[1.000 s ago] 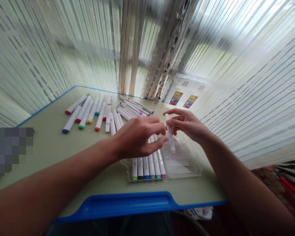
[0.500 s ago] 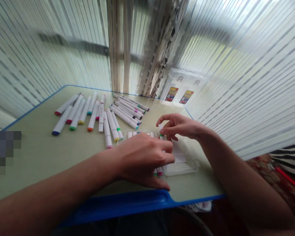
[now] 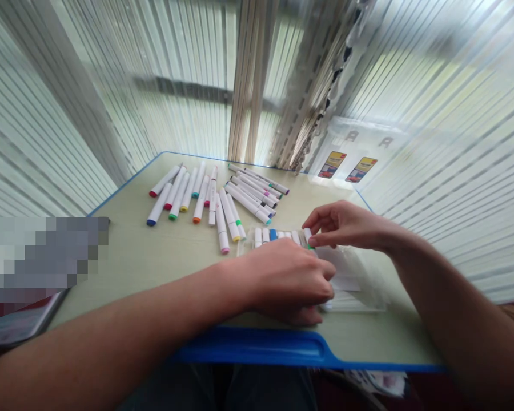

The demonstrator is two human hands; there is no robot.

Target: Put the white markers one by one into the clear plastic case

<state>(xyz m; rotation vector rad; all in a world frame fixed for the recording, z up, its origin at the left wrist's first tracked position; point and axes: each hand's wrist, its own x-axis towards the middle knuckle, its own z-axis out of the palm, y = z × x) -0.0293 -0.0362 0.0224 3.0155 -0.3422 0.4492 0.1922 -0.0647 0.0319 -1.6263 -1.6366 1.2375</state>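
My right hand [image 3: 340, 225] pinches the upper end of a white marker [image 3: 308, 234] with a green band, between thumb and fingertips. That marker stands at the right end of a row of white markers [image 3: 258, 237], one with a blue end [image 3: 273, 234], in a clear plastic case [image 3: 242, 246]. Across the front of the case lies my left hand [image 3: 289, 277], back up, its fingers curled. What those fingers hold, if anything, is hidden, as is the lower part of the row. To the right, the case's clear open half [image 3: 368, 297] lies flat on the table.
Several loose white markers with coloured ends [image 3: 188, 194] lie left of the case, and another pile [image 3: 257, 191] lies behind it. A clear labelled box [image 3: 346, 151] stands at the back by the curtain [image 3: 188, 114]. The table [image 3: 163, 274] has a blue front tray [image 3: 257, 345].
The camera view has turned left, so everything sits further right. My right hand has lowered the green-banded marker to the row's end. My left hand's fingers have drawn in closer.
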